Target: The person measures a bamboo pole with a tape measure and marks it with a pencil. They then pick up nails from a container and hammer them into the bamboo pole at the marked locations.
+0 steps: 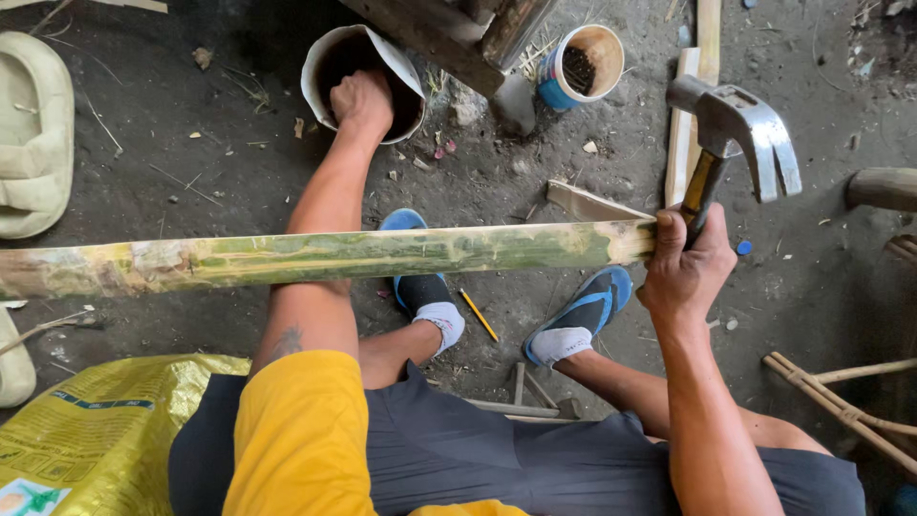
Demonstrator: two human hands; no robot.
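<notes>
Across the mid-scene, left to right, lies a long green-yellow bamboo pole (325,256), roughly level, passing over the person's legs. Right hand (686,269), at the pole's right end: fingers closed round both the pole end and the handle of a claw hammer (734,129); hammer head up and far of the hand, claws pointing right. Left hand (361,100), far centre-left: reaches into a dark round container (330,57) w/ pale rim, knuckles up, fingers curled and partly hidden inside, so what they hold, if anything, cannot be told. Left forearm passes under the pole. Ground: bare dark earth. Feet in blue sandals (590,306) w/ white socks sit near of the pole; a yellow pencil (479,314) lies betw. them. Far centre-right, just beside a wooden post, stands a blue-and-white cup (581,65) holding dark small items, too small to identify. Light wood strips (690,96) lie far right, behind the hammer. Near left: yellow printed sack (91,430). Far left: cream-coloured moulded object (33,134). Near right: thin bamboo sticks (841,401). Person wears yellow shirt, dark shorts.
</notes>
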